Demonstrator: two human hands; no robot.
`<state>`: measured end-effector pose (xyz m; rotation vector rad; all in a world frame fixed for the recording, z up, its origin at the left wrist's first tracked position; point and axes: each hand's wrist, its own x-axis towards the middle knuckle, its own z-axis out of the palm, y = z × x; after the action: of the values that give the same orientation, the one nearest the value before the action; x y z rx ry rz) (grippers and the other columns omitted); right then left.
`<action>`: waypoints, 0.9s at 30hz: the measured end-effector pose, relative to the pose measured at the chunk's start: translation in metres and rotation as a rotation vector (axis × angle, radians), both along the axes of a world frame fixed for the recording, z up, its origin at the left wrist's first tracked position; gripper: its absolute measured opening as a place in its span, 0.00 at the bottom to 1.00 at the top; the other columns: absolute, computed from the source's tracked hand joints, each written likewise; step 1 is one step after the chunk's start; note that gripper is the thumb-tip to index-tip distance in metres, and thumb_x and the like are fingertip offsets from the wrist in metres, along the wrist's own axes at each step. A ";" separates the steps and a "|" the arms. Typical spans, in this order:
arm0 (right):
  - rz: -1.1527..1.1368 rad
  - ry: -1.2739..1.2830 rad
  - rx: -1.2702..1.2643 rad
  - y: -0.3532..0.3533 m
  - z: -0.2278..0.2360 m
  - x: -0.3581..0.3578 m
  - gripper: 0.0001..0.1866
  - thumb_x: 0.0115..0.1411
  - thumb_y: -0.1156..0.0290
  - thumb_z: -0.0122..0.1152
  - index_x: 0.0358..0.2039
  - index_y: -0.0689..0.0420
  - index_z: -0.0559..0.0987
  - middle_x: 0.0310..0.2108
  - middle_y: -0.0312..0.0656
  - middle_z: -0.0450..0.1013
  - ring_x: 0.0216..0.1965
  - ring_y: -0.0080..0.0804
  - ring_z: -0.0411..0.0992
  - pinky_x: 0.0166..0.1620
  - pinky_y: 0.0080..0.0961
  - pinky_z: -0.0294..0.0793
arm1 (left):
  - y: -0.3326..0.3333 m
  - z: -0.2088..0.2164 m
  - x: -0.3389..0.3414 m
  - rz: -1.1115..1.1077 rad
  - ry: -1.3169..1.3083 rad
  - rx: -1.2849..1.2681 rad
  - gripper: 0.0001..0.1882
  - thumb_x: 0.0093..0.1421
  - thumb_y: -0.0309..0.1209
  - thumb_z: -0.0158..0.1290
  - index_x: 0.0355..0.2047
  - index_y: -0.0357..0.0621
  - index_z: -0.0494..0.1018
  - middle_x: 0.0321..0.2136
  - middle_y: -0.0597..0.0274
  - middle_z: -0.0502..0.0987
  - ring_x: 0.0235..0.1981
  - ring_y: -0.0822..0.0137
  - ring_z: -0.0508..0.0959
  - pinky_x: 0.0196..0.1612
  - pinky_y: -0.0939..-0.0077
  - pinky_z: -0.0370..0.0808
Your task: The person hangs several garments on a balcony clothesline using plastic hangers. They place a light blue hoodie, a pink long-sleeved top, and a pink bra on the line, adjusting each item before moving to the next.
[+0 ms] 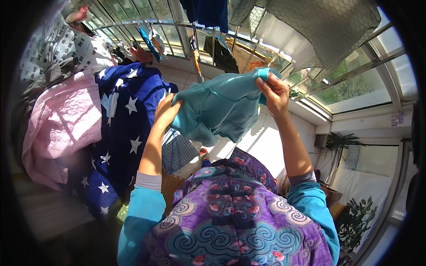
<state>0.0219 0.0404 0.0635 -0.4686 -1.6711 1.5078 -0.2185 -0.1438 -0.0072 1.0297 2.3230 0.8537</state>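
Note:
A teal cloth garment [217, 104] is stretched out in the air before me, its exact kind hard to make out. My left hand [166, 111] grips its left edge, fingers partly behind the cloth. At the upper right corner my right hand [274, 91] pinches the garment's edge between thumb and fingers. The lower part hangs loose in folds between my two hands. Just left of my left hand lies a dark blue cloth with white stars [133, 106].
Left of the blue cloth is a pink quilted cover [75, 119], with a pale blue face mask [110, 105] nearby. A grey patterned cloth [319, 26] hangs overhead by the windows. Potted plants [357, 221] stand at right. Sunlit white tiles [266, 142] form the floor.

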 end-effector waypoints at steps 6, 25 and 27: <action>0.090 -0.188 0.283 -0.020 0.008 -0.017 0.04 0.47 0.83 0.58 0.23 0.65 0.71 0.21 0.38 0.63 0.23 0.26 0.62 0.27 0.20 0.62 | 0.012 0.035 0.081 -0.220 -0.191 0.276 0.29 0.46 0.41 0.59 0.44 0.36 0.66 0.43 0.51 0.68 0.44 0.55 0.70 0.47 0.67 0.66; -0.090 -0.823 0.625 0.010 -0.051 -0.038 0.31 0.49 0.53 0.58 0.47 0.61 0.66 0.45 0.57 0.65 0.48 0.52 0.64 0.49 0.37 0.64 | 0.009 0.028 0.107 0.159 -1.903 0.816 0.22 0.60 0.39 0.42 0.48 0.35 0.63 0.41 0.53 0.73 0.38 0.62 0.76 0.43 0.68 0.74; -0.102 -0.717 0.649 0.011 -0.054 -0.049 0.30 0.45 0.60 0.63 0.47 0.59 0.67 0.46 0.54 0.64 0.48 0.52 0.62 0.48 0.38 0.64 | 0.001 0.023 0.117 0.255 -1.882 0.660 0.27 0.54 0.43 0.52 0.47 0.35 0.63 0.40 0.52 0.73 0.38 0.62 0.76 0.42 0.67 0.75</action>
<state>-0.0271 0.0517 0.0100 -0.7625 -2.5024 0.6583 -0.1011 -0.1432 0.0159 -0.1622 0.5122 1.6346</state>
